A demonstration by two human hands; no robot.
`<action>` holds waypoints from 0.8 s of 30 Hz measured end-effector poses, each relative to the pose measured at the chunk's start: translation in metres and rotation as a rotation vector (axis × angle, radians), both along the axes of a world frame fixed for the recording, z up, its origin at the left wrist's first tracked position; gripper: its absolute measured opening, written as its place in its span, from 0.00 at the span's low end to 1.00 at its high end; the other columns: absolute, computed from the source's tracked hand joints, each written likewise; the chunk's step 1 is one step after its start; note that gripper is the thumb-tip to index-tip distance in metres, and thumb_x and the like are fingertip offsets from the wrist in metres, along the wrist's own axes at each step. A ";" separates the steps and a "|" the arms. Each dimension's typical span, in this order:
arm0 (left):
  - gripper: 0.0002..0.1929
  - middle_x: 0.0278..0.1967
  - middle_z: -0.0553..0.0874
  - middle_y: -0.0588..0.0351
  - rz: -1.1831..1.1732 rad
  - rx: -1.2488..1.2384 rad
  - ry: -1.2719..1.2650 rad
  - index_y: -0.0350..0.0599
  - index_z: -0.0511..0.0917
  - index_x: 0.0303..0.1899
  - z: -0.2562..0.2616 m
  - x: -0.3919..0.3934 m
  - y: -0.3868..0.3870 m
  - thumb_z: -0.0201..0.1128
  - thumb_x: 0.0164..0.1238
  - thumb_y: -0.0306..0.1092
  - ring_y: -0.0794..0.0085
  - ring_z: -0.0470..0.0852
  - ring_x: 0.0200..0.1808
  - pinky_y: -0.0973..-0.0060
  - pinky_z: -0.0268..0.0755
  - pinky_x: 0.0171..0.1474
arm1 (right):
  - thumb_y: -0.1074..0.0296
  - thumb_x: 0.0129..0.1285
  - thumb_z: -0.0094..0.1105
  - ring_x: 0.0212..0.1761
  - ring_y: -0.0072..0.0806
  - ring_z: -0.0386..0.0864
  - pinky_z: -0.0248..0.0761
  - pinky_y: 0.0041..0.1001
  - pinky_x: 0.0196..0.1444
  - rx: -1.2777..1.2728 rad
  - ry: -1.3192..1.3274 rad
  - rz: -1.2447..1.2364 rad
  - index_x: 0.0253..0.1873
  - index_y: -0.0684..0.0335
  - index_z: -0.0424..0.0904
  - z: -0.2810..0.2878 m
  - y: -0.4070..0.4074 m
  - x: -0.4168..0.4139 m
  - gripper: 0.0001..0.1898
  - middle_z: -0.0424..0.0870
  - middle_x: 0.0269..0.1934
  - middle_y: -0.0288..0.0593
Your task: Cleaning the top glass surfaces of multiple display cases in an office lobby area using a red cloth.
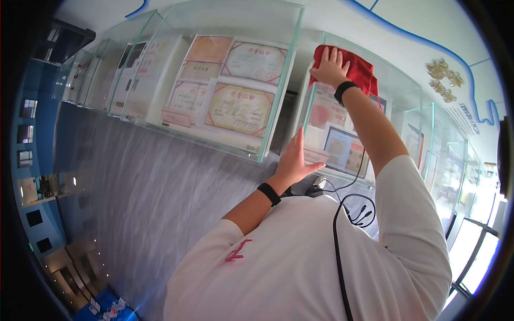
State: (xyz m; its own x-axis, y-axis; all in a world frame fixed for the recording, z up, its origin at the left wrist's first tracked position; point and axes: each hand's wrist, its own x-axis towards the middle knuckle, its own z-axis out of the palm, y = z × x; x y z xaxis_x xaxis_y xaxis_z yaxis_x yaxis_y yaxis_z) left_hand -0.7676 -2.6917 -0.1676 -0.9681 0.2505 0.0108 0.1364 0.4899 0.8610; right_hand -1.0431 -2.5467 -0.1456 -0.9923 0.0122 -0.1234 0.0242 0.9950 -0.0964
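My right hand (pixel 332 69) lies flat on a red cloth (pixel 360 71), holding it down against the glass top of a display case (pixel 395 86). The cloth spreads out past my fingers, and a red cord hangs from its corner. Lower down, my left hand (pixel 296 161) is at the near left corner of the same case, empty, thumb apart from the fingers. Whether it touches the glass I cannot tell. Under the glass are framed documents (pixel 340 145) and a small pink card (pixel 315 155), partly hidden by my right arm.
A second glass case (pixel 263 132) with certificates stands to the left, across a narrow gap. More glass cases (pixel 439 160) continue to the right. A black cable (pixel 339 248) runs down my front and loops near the case. Grey flooring (pixel 152 180) extends to the left.
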 end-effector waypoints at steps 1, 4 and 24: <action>0.64 0.73 0.62 0.29 -0.010 0.008 0.010 0.28 0.42 0.77 0.001 0.000 0.000 0.79 0.53 0.55 0.39 0.64 0.74 0.55 0.61 0.74 | 0.42 0.60 0.57 0.86 0.53 0.37 0.34 0.67 0.78 0.002 0.009 0.028 0.82 0.62 0.44 0.000 -0.001 0.013 0.52 0.41 0.83 0.58; 0.64 0.72 0.62 0.24 -0.012 0.057 0.034 0.26 0.43 0.77 -0.001 -0.002 -0.001 0.79 0.53 0.56 0.36 0.64 0.73 0.54 0.61 0.74 | 0.37 0.59 0.59 0.85 0.54 0.38 0.34 0.67 0.78 -0.002 0.011 0.104 0.82 0.63 0.45 0.002 -0.002 0.058 0.54 0.41 0.83 0.58; 0.37 0.75 0.52 0.23 0.092 -0.259 0.319 0.33 0.50 0.78 -0.009 0.002 -0.001 0.54 0.79 0.46 0.31 0.55 0.76 0.48 0.52 0.76 | 0.31 0.64 0.56 0.85 0.48 0.42 0.38 0.59 0.80 -0.114 0.078 0.000 0.81 0.56 0.54 0.013 0.160 0.239 0.49 0.48 0.82 0.53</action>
